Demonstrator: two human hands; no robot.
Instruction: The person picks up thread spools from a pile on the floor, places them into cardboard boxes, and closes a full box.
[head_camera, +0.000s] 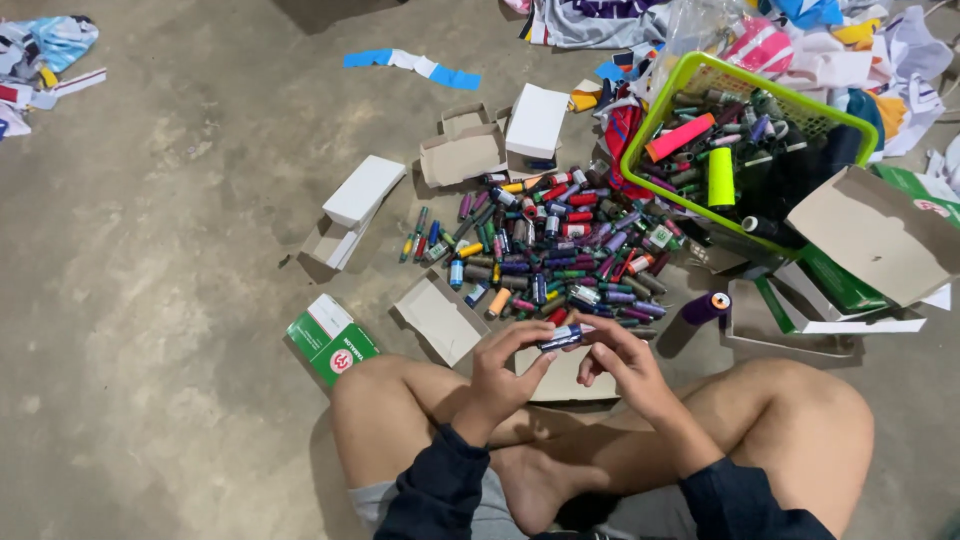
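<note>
The left hand (505, 372) and the right hand (622, 362) meet just above the person's crossed legs, and between them they pinch a small dark blue thread spool (562, 336), held lying sideways, the left fingertips on one end and the right fingertips curled over the other. Directly under the hands lies a flat, opened cardboard box (563, 378) on the concrete floor (180, 280). Just beyond the spool spreads a dense pile of small thread spools (560, 250) in many colours: purple, red, green, blue, orange and yellow. To the left of the hands an open box tray (440, 318) lies tilted, and further left, near the person's knee, sits a green and white carton (332, 340). A lone purple spool (707, 307) lies on its side to the right of the pile, beside more opened boxes (830, 300) in green and white. Above these stands a lime green plastic basket (745, 75) holding larger cones and spools, among them a neon yellow one (720, 177) and a pink one (680, 137). Several white boxes (537, 120), shut and open, lie past the pile, and heaps of coloured cloth (850, 50) crowd the far right corner.
</note>
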